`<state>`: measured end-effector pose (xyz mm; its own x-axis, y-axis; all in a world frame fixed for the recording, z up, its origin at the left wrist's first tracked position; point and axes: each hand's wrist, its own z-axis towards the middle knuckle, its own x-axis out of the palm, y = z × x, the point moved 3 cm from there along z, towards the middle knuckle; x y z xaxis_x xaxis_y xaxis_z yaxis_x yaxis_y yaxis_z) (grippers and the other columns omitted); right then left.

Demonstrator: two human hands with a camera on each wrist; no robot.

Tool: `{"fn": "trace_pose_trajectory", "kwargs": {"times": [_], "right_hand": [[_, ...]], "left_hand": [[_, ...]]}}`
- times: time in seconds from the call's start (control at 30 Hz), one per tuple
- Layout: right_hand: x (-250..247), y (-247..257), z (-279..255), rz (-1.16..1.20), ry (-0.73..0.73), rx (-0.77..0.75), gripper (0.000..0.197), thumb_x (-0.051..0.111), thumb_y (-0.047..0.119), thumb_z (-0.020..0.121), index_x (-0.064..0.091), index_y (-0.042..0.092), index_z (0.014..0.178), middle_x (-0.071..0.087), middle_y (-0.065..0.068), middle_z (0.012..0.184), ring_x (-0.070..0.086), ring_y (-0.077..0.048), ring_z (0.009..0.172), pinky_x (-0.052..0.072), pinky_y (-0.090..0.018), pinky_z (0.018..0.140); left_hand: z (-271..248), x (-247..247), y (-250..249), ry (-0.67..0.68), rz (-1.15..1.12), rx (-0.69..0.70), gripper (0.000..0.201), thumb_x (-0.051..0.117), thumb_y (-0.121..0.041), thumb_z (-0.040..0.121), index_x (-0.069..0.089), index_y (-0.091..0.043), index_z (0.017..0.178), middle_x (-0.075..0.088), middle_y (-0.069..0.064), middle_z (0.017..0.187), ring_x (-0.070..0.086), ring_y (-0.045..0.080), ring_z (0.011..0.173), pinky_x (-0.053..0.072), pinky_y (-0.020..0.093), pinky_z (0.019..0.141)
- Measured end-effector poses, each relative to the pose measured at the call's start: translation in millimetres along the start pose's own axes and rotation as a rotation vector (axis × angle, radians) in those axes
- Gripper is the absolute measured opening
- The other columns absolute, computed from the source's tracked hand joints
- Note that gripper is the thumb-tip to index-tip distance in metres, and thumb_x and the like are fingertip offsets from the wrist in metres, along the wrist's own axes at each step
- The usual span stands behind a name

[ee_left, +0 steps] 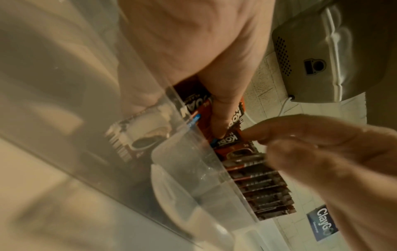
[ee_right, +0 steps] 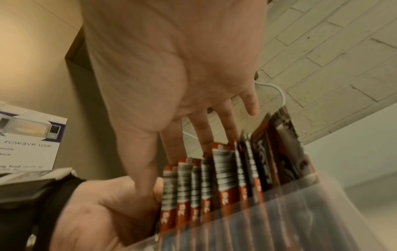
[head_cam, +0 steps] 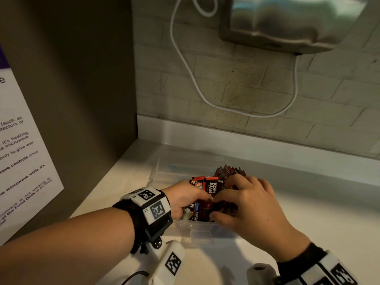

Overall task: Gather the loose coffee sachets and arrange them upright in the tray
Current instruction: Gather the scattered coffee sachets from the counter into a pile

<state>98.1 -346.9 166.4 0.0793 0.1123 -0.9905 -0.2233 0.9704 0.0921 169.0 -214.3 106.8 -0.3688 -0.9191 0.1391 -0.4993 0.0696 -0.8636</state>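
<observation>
A: Why are both hands in the tray?
B: The left hand grips a bundle of coffee sachets at the tray's left end, squaring them upright. The right hand, fingers spread and straight, presses the row's tops, probably to stop them toppling.
A: And the tray itself?
B: On the worktop, near the wall.

Place: a shared pantry, maybe in a hostel or office.
Sign: white printed microwave-use notice mentioning the Front Desk.
Wall: pale painted brick wall.
Surface: white table.
Appliance: steel wall-mounted unit with white cord.
</observation>
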Motion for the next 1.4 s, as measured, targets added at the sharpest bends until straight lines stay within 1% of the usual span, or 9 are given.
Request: {"fn": "trace_pose_trajectory", "kwargs": {"times": [0.17,0.33,0.47,0.53,0.63,0.73,0.83,1.07,1.4], "right_hand": [[7,-2,1,-0.042,0.014,-0.059,0.019,0.064,0.055,0.070,0.068,0.049,0.088,0.059,0.021,0.092,0.057,-0.017,0.089,0.037,-0.043,0.084],[-4,-1,6,-0.084,0.078,-0.128,0.023,0.058,0.032,0.089,0.068,0.048,0.102,0.060,0.023,0.111,0.048,-0.013,0.115,0.015,-0.054,0.108],[-9,0,7,-0.211,-0.039,-0.147,0.032,0.086,0.019,0.058,0.073,0.045,0.071,0.064,0.023,0.077,0.064,-0.016,0.081,0.040,-0.063,0.090],[-5,0,10,-0.263,0.005,-0.164,0.034,0.088,0.019,0.054,0.073,0.045,0.070,0.065,0.021,0.077,0.065,-0.018,0.082,0.040,-0.065,0.089],[2,-2,10,-0.243,0.000,-0.158,0.027,0.076,0.023,0.069,0.072,0.046,0.082,0.066,0.022,0.089,0.063,-0.019,0.095,0.033,-0.065,0.095],[4,-3,6,-0.154,0.013,-0.130,0.033,0.042,0.033,0.079,0.070,0.049,0.087,0.065,0.026,0.090,0.063,-0.014,0.092,0.037,-0.064,0.094],[2,0,5,-0.111,0.075,-0.160,0.060,0.014,0.047,0.075,0.062,0.050,0.109,0.058,0.027,0.113,0.046,-0.007,0.114,0.013,-0.057,0.108],[3,6,0,-0.110,0.035,-0.200,0.035,0.044,0.052,0.063,0.069,0.049,0.087,0.063,0.029,0.090,0.063,-0.011,0.095,0.040,-0.061,0.090],[-7,15,9,-0.030,0.007,-0.166,0.043,0.033,0.046,0.075,0.066,0.042,0.102,0.063,0.021,0.104,0.053,-0.009,0.110,0.027,-0.049,0.105]], "left_hand": [[-2,-7,-1,-0.058,-0.018,-0.033,0.022,0.065,0.004,0.083,0.065,-0.006,0.104,0.071,0.021,0.102,0.068,0.035,0.096,0.054,0.049,0.088],[-2,-16,0,-0.095,-0.027,-0.035,0.017,0.065,0.005,0.084,0.067,-0.006,0.096,0.074,0.017,0.089,0.070,0.032,0.086,0.056,0.047,0.082],[-2,-19,-1,-0.111,-0.054,-0.029,0.013,0.064,0.005,0.085,0.067,-0.006,0.090,0.074,0.013,0.074,0.070,0.027,0.072,0.057,0.039,0.069],[-3,-17,-1,-0.112,-0.057,-0.036,0.012,0.064,0.005,0.085,0.067,-0.006,0.088,0.074,0.015,0.078,0.070,0.029,0.075,0.057,0.041,0.072],[-5,-10,0,-0.085,-0.052,-0.048,0.016,0.063,0.005,0.085,0.067,-0.006,0.096,0.073,0.019,0.093,0.069,0.034,0.087,0.055,0.047,0.082],[-4,-7,0,-0.079,-0.042,-0.040,0.020,0.063,0.005,0.084,0.066,-0.005,0.101,0.071,0.021,0.101,0.068,0.036,0.095,0.053,0.050,0.090],[-4,-10,-1,-0.071,-0.063,-0.040,0.019,0.061,0.005,0.085,0.066,-0.004,0.102,0.071,0.022,0.102,0.068,0.037,0.096,0.053,0.051,0.090],[-6,-22,-4,-0.123,-0.054,-0.028,0.010,0.064,0.004,0.086,0.065,-0.006,0.086,0.073,0.014,0.074,0.069,0.029,0.075,0.056,0.041,0.071],[-8,-32,-6,-0.148,-0.066,-0.053,0.010,0.064,0.003,0.086,0.063,-0.004,0.093,0.073,0.017,0.079,0.070,0.031,0.076,0.056,0.043,0.071]]}}
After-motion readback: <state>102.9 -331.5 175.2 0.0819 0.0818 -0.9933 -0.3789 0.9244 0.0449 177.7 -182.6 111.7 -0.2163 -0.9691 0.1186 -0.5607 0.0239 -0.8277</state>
